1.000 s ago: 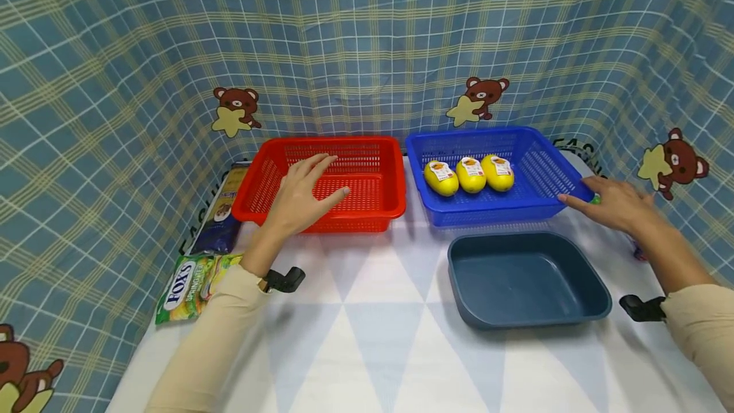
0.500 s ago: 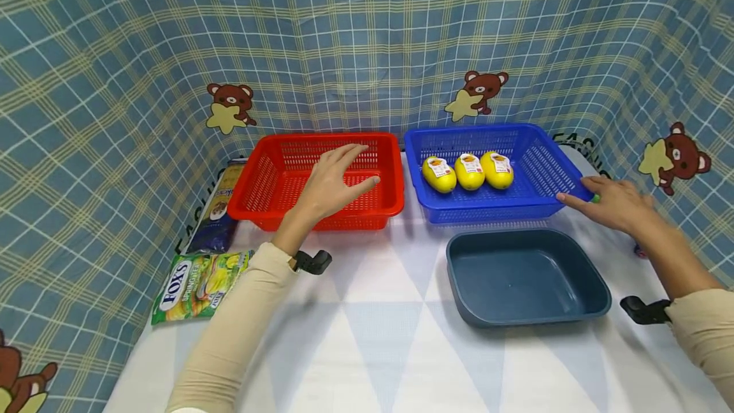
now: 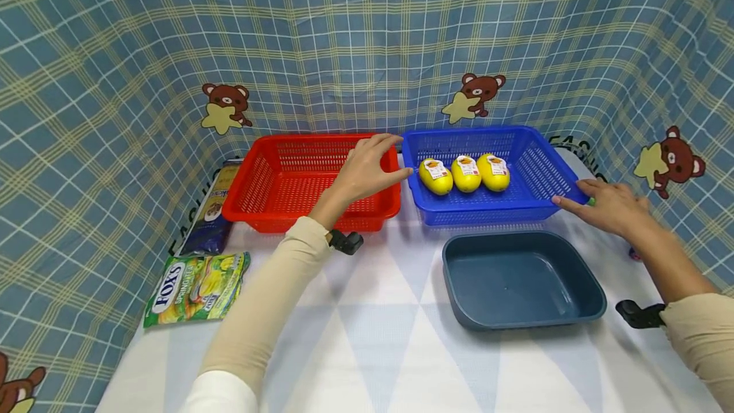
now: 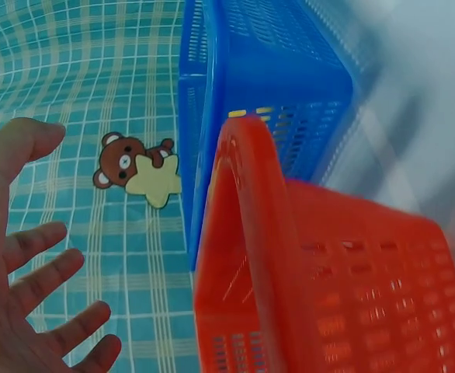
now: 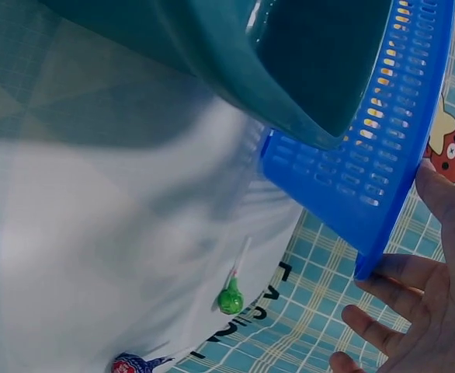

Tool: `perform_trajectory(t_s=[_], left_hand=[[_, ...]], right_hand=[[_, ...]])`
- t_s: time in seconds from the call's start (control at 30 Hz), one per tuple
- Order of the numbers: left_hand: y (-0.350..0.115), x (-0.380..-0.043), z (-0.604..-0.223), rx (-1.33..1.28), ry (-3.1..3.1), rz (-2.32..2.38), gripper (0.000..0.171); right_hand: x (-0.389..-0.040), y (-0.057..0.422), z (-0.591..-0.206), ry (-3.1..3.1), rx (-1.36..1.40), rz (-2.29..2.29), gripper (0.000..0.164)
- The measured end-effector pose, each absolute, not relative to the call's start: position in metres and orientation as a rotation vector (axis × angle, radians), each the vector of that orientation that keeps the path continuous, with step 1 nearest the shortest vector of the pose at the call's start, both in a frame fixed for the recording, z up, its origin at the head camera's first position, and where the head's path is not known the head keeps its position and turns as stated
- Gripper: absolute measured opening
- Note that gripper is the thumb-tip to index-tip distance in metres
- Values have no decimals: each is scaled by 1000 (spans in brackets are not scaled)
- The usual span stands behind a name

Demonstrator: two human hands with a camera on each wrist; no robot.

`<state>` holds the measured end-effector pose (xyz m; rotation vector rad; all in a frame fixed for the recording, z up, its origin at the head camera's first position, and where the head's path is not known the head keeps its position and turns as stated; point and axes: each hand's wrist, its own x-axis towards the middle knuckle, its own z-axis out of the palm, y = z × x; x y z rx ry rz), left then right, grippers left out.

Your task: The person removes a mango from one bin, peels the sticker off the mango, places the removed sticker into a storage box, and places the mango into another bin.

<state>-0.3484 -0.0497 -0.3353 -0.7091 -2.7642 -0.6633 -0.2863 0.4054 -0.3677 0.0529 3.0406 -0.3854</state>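
My left hand (image 3: 367, 167) hovers over the right end of the red basket (image 3: 311, 222), its fingers spread and holding nothing. Its fingertips reach towards the left rim of the blue basket (image 3: 487, 215); the left wrist view shows this hand (image 4: 33, 272) apart from both baskets. At the blue basket's right end, my right hand (image 3: 616, 209) holds the rim corner between thumb and fingers, also visible in the right wrist view, where the hand (image 5: 437, 287) has its thumb on the rim. Three yellow mangoes (image 3: 466, 174) with white labels lie in the blue basket.
A dark blue-grey tub (image 3: 518, 317) stands in front of the blue basket. At left lie a green Fox's candy bag (image 3: 197, 289) and a dark blue and gold packet (image 3: 212, 215). Right of the tub are a green lollipop (image 5: 230, 298) and a dark-wrapped lollipop (image 5: 130, 363).
My left hand has moved right across the red basket towards the blue basket, uncovering the candy bag. The right hand stays on the blue basket's corner, and the mangoes have not moved.
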Motion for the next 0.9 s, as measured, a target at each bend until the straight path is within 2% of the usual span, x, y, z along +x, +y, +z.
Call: perform_trajectory(t_s=[0.9], left_hand=[[30, -396, -336, -755, -2915, -645, 83]], right_hand=[[-288, 405, -372, 3067, 24, -383, 101]])
